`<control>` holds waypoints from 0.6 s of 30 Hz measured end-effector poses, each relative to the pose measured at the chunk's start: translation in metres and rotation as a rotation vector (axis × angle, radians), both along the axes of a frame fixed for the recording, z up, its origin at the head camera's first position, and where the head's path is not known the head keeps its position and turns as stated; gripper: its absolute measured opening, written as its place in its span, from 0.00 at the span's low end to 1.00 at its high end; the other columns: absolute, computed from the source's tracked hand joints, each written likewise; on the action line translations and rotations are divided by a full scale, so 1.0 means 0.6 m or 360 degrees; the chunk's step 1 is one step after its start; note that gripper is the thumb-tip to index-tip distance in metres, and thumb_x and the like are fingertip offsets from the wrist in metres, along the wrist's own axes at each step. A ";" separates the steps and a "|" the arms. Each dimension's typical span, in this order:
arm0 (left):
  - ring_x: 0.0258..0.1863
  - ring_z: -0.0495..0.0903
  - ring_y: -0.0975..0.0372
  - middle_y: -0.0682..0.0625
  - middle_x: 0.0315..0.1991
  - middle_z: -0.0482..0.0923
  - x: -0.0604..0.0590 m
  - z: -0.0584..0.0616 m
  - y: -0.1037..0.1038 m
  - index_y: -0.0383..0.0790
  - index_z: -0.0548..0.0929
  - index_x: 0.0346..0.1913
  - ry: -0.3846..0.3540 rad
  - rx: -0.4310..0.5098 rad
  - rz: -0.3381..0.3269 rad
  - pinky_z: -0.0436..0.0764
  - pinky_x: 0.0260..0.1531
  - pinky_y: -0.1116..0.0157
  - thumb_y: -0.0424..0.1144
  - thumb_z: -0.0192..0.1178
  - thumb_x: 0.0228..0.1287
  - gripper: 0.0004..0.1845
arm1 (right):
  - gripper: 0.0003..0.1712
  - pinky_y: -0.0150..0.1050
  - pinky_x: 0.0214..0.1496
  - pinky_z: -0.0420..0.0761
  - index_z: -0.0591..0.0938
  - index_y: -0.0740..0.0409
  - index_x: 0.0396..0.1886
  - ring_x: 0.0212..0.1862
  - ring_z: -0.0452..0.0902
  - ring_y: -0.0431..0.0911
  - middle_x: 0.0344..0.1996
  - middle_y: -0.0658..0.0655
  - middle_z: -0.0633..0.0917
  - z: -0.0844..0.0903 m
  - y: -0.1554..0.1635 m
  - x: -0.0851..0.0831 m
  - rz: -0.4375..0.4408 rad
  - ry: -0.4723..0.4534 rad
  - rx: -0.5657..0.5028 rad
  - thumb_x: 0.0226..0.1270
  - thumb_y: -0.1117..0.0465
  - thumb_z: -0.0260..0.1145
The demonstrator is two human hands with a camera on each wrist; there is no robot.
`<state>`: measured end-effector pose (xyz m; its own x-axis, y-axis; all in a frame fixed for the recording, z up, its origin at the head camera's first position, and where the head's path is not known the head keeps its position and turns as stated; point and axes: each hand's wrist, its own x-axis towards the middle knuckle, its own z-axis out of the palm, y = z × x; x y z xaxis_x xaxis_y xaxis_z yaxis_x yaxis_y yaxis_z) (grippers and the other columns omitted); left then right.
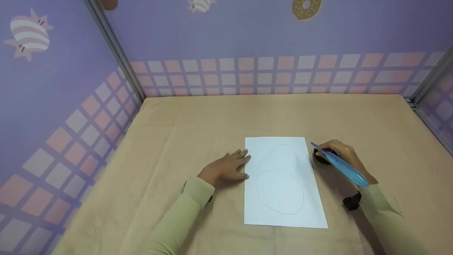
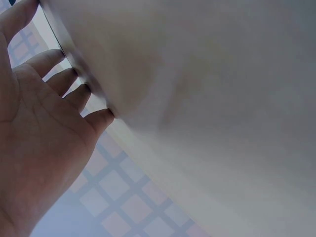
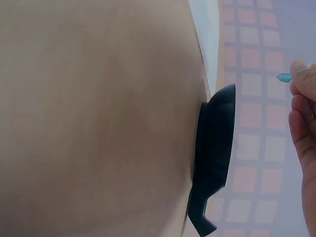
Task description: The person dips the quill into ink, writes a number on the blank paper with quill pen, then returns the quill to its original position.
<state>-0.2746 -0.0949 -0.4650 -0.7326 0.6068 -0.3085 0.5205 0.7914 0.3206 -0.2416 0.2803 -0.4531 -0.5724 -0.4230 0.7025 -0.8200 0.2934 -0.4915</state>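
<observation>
A white sheet of paper [image 1: 283, 219] lies on the table with a thin pencil-like line drawing on it, a long rounded outline crossed by a curve. My left hand [image 1: 228, 168] rests at its left edge, fingers spread and fairly straight, fingertips on the margin. In the left wrist view that left hand [image 2: 44, 133] shows its palm. To the right of the sheet my right hand [image 1: 341, 150] pinches a blue feather-shaped pen [image 1: 345, 168], its tip raised and pointing left. Only the tip of the pen [image 3: 284, 77] and some fingers show in the right wrist view.
A black round-bodied object with a short bent arm [image 3: 215, 143] stands on the table under the right hand. Beige cloth [image 1: 198, 117] covers the table. Purple walls with checked pink and white squares [image 1: 226, 76] enclose the back and sides.
</observation>
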 end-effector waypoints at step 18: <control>0.78 0.38 0.61 0.56 0.78 0.40 0.012 0.004 -0.002 0.50 0.51 0.77 -0.0007 0.0076 0.0051 0.42 0.76 0.53 0.57 0.50 0.68 0.39 | 0.28 0.14 0.41 0.74 0.84 0.63 0.45 0.43 0.76 0.32 0.37 0.57 0.84 -0.022 0.066 0.007 -0.0323 -0.0030 0.0301 0.41 0.85 0.70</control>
<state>-0.2674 -0.0960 -0.4625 -0.7507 0.5970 -0.2829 0.4935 0.7915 0.3606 -0.2374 0.3196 -0.4663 -0.6711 -0.4209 0.6103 -0.7263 0.5387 -0.4270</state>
